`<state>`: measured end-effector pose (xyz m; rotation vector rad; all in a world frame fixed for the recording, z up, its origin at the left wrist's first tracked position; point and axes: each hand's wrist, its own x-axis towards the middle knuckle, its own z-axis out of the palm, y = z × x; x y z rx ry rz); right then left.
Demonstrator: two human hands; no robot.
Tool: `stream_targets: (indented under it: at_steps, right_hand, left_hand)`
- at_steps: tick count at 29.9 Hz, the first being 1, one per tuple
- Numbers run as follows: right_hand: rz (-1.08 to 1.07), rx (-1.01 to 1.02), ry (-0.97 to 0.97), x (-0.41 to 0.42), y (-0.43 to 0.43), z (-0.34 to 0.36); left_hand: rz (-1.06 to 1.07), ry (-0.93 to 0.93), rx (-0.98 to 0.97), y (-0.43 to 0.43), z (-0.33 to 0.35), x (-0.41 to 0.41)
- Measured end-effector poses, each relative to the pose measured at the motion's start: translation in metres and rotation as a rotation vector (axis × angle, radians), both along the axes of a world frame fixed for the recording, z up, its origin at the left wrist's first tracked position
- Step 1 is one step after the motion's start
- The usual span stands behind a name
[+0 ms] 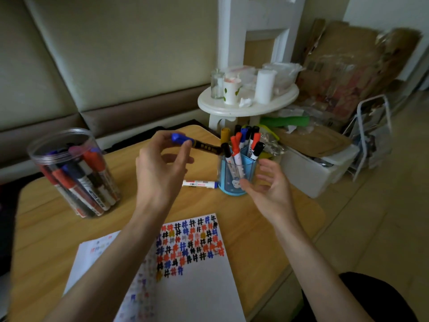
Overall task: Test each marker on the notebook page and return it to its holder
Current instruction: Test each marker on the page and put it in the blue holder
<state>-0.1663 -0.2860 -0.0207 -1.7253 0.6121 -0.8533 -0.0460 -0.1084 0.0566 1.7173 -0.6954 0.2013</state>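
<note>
A single head-worn wide-angle view looks forward and down, close over the wooden table [46, 228]; the notebook page [204, 287] fills the lower centre, a sofa back [116, 54] the upper left.

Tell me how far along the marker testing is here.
Done: rows of coloured marks fill the top of the notebook page. In hand: the left hand pinches a blue-capped marker; the right hand is empty. Left: a white marker lies beside the blue holder.

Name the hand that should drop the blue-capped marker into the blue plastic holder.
Left: the left hand pinches the blue-capped dark marker, barrel pointing toward the blue plastic holder; the right hand is open and empty.
</note>
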Motion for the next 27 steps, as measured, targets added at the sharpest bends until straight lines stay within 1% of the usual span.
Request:
stream_targets:
  at_steps: [4,12,16,21,27]
  right_hand:
    - [0.030,0.029,-0.007,0.004,-0.007,-0.003]
    - [0.040,0.027,0.020,0.010,-0.012,-0.007]
    - [0.064,0.038,0.039,0.012,-0.013,-0.008]
    - [0.081,0.059,0.046,0.014,-0.012,-0.008]
    - [0.087,0.050,0.040,0.013,-0.011,-0.007]
  left_hand:
    - [-0.014,-0.074,0.102,-0.017,-0.001,0.006]
    - [-0.016,-0.107,0.183,-0.040,-0.009,0.016]
    - [-0.067,-0.136,0.212,-0.054,-0.004,0.016]
    - [-0.143,-0.209,0.311,-0.064,-0.010,0.012]
    - [-0.145,-0.152,0.281,-0.065,-0.033,0.007]
